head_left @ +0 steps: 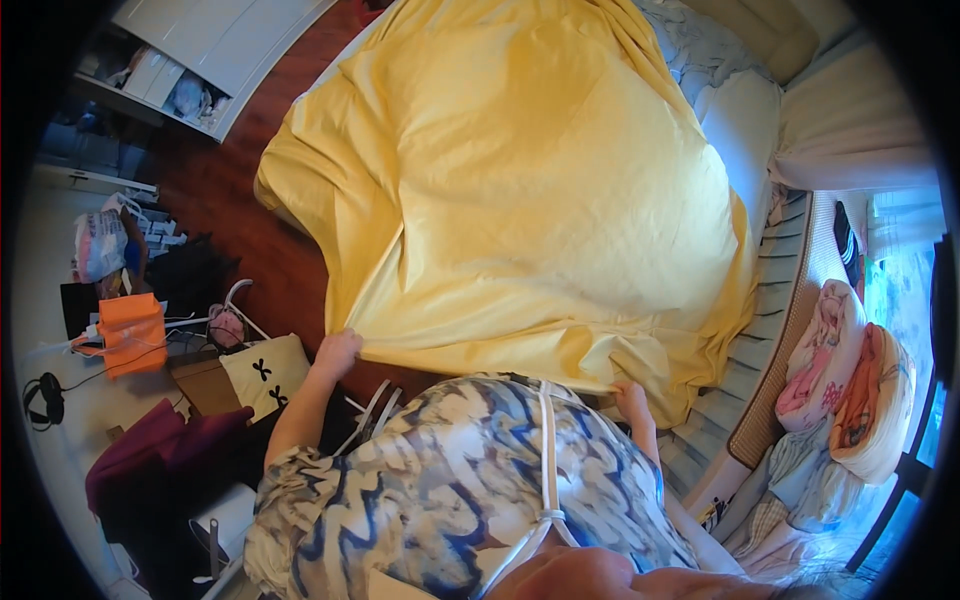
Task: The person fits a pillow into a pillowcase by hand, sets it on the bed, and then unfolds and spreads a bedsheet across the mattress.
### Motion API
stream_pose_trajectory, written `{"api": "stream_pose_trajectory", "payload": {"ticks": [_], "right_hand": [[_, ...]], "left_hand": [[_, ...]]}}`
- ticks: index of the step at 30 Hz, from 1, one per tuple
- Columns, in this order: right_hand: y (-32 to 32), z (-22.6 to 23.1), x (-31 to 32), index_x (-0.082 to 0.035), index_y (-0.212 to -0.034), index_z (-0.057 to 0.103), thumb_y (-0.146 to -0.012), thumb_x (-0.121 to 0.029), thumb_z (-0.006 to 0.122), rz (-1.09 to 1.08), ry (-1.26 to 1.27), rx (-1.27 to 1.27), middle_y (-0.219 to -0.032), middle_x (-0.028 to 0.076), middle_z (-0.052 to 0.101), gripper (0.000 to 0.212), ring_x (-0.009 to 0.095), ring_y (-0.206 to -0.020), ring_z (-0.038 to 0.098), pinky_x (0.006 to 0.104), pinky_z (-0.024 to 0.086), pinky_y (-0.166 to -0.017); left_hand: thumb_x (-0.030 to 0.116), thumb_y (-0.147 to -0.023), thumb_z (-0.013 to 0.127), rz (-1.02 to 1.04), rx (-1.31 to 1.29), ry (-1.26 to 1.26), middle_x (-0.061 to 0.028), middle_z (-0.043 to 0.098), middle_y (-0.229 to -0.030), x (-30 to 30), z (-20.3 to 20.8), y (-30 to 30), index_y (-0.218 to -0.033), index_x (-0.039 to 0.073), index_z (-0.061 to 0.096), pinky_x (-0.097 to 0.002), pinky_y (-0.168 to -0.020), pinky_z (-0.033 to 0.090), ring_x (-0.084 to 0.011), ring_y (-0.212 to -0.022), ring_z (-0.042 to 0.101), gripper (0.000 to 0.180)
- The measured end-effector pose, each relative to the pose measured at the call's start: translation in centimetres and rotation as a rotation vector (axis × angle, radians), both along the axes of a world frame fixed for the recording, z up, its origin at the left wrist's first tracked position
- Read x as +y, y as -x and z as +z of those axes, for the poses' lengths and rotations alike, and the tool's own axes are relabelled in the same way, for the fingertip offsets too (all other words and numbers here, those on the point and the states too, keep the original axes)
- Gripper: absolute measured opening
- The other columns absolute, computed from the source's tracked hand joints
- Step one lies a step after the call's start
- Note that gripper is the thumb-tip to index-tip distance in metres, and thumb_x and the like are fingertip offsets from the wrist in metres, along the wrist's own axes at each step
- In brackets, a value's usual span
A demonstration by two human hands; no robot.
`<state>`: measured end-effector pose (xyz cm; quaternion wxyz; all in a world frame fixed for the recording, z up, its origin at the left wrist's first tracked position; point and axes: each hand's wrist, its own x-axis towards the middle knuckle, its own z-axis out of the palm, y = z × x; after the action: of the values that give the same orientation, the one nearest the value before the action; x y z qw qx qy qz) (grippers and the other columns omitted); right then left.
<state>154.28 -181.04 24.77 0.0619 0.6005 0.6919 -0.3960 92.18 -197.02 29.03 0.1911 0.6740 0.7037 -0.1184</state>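
Note:
A large yellow bedsheet (540,190) is spread over a bed, with creases running across it and its near edge pulled toward me. My left hand (340,352) is closed on the near left part of that edge, and a sharp fold runs up from there. Farther right, my right hand (632,402) grips the same edge close to my body. Between the two hands the edge is drawn fairly straight. To the right of my right hand the cloth hangs in loose folds. What lies under the sheet is hidden.
Grey-blue pleated fabric (765,290) runs down the bed's right side, beside a ledge with rolled bedding (825,355). On the left are an orange bag (132,335), a cream cushion (268,375) and purple cloth (165,455). A white cabinet (215,50) stands far left on the reddish wooden floor (215,180).

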Motion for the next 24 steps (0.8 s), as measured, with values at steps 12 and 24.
{"api": "stream_pose_trajectory", "payload": {"ticks": [12, 24], "right_hand": [[-1.5, -6.8, 4.0, -0.006, -0.088, 0.068, -0.074, -0.013, 0.056, -0.088, -0.175, 0.001, -0.082, 0.020, 0.064, 0.020, 0.036, -0.081, 0.062, 0.0410, 0.049, -0.072], [32.1, 7.1, 9.4, -0.004, -0.135, 0.037, -0.069, -0.034, 0.077, 0.424, -0.236, 0.497, -0.131, 0.018, 0.046, 0.083, 0.031, -0.122, 0.043, 0.0388, 0.035, -0.102]], "left_hand": [[0.002, -0.069, 0.058, 0.387, 0.336, -0.724, -0.0092, 0.056, -0.080, 3.6, 6.5, 4.2, -0.080, 0.007, 0.056, -0.0389, -0.076, 0.039, -0.0281, -0.087, 0.053, 0.013], [0.013, -0.068, 0.061, 0.025, -0.455, -0.539, -0.0123, 0.062, -0.071, 15.3, 3.4, 0.3, -0.083, 0.013, 0.063, -0.0419, -0.059, 0.049, -0.0328, -0.068, 0.061, 0.014]]}}
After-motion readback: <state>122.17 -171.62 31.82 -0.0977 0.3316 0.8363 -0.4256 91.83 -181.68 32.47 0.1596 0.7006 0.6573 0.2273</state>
